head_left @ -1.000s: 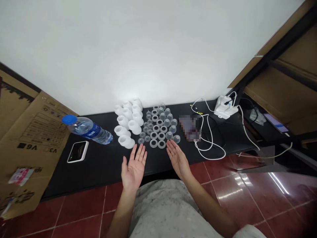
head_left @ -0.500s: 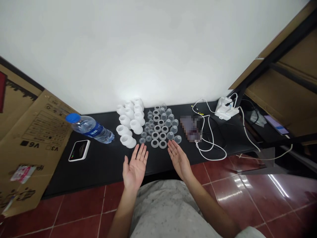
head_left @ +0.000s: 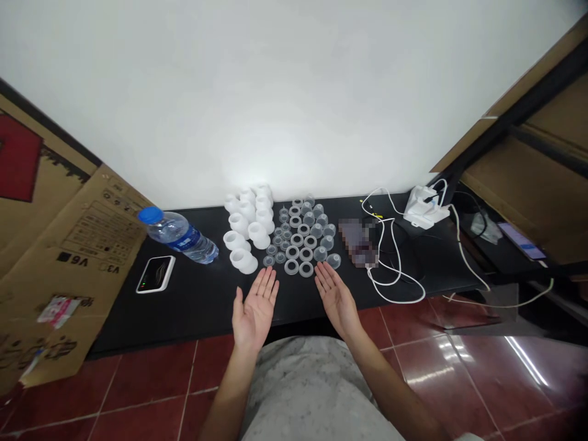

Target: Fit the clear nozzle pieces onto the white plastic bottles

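Observation:
My left hand (head_left: 255, 311) is open, palm up and holding nothing, over the front edge of the black table (head_left: 184, 318). Opposite it, my right hand (head_left: 337, 300) is open too, palm turned inward, with nothing in it. Just beyond the fingertips lie several small clear valve-like pieces (head_left: 271, 250), several translucent rings (head_left: 291, 267) and several clear domed caps (head_left: 320, 253). To their left stand several round white hollow pieces (head_left: 237, 224) in rows, some leaning on each other. Neither hand appears to grip any of these parts.
Left of the parts a blue-capped water bottle (head_left: 184, 237) lies tilted, near a white-framed device (head_left: 156, 274). A cardboard box (head_left: 87, 245) borders the left side. At right are a blurred-out object (head_left: 358, 242), white cables (head_left: 395, 285), a power strip (head_left: 422, 208) and a phone (head_left: 521, 241).
The view has shifted slightly, so the table and the things on it appear a little further right. Both hands keep the same open pose.

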### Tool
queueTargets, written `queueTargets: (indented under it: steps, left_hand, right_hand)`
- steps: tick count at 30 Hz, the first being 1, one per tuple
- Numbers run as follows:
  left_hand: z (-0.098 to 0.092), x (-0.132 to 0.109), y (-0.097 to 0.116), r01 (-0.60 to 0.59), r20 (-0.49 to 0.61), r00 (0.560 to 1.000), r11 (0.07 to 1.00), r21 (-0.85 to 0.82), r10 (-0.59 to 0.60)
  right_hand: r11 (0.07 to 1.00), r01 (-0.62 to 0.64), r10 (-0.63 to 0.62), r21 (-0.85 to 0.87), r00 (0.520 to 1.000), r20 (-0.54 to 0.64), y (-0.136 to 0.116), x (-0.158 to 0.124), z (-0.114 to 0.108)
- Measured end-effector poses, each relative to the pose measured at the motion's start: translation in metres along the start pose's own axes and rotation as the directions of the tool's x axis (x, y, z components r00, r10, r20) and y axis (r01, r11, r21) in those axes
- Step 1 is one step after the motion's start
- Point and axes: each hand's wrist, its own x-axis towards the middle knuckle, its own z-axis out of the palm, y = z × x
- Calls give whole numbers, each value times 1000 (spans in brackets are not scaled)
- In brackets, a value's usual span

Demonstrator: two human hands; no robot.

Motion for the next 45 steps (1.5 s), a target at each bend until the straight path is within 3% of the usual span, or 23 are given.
queueTargets:
  steps: [8,11,14,19,27,29,32,35,40,45]
  left_hand:
    - [-5,3,-5,-40,10,999,996,74,40]
    - [-8,6,-15,-108,20,994,980,166,106]
    - [-8,2,-28,-223,51,974,912,344,219]
    - [4,-13,-38,-249,169,968,800,546,186]
    - [20,0,-26,-397,308,917,519,757,252]
    - [18,7,-21,-443,357,891,358,822,281]
    - [13,20,-17,-479,463,847,-2,878,261]
    - [12,32,-19,-505,543,803,-205,839,247]
    - [17,39,-30,-491,621,731,-414,766,283]
    - [9,29,-27,-467,621,732,-458,757,281]
  right_hand:
    - [1000,-4,4,1,1000,2,1,1,-2]
    - [1000,-1,1,6,1000,3,2,2,-2]
    - [1000,3,-3,23,1000,-1,3,2,-3]
    - [999,15,-15,39,1000,-1,4,3,-4]
    - [999,24,-25,32,1000,9,4,3,-4]
    - [999,30,-31,22,999,16,4,2,-3]
    - [999,35,-35,8,999,27,4,3,-3]
    - [999,48,-48,-16,998,28,7,4,-4]
    - [992,96,-93,-81,995,31,14,8,-11]
    - [956,182,-170,-231,983,70,21,8,-18]
